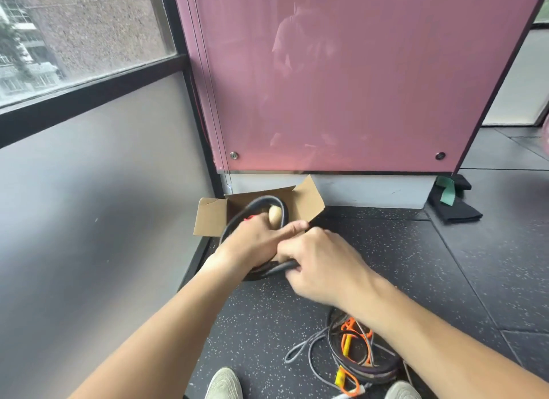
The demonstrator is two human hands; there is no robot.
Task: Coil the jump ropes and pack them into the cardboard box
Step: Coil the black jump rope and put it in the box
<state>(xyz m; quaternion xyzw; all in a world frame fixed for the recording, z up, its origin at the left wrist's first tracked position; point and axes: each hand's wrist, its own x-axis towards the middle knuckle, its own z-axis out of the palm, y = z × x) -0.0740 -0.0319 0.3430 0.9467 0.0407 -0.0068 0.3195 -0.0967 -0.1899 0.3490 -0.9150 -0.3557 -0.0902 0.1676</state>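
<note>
Black jump rope [274, 270], wound into a loop, is held in both my hands directly over the open cardboard box [211, 220]. My left hand [252, 245] is curled over the loop's left side, and a pale wooden handle [274, 217] pokes out just past its fingers. My right hand [322, 269] touches the left one and is closed round the bundled strands at the coil's near edge. The box lies just beyond and beneath both hands. Nearer to me than my right wrist, a tangle of loose ropes [346, 345], grey, orange and black, lies on the floor by my shoes [224, 383].
</note>
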